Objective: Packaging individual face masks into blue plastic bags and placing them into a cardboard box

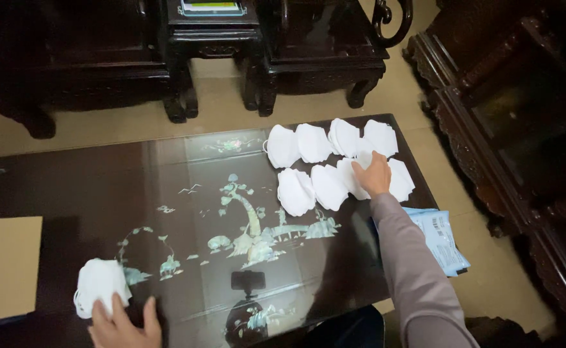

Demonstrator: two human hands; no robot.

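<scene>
My right hand (374, 174) reaches across the dark inlaid table (102, 193) and presses on a white folded face mask (360, 169) among two rows of white masks (312, 143) laid at the far right. The near row (296, 191) holds several more masks. My left hand (123, 325) at the near left edge holds a stack of white masks (99, 283) against the tabletop.
Blue-and-white flat packets (441, 238) lie at the table's right edge. A tan cardboard sheet (2, 267) lies at the left. Dark carved wooden chairs (321, 51) and a small side table (212, 29) stand beyond the table; a dark cabinet (521, 129) stands at right.
</scene>
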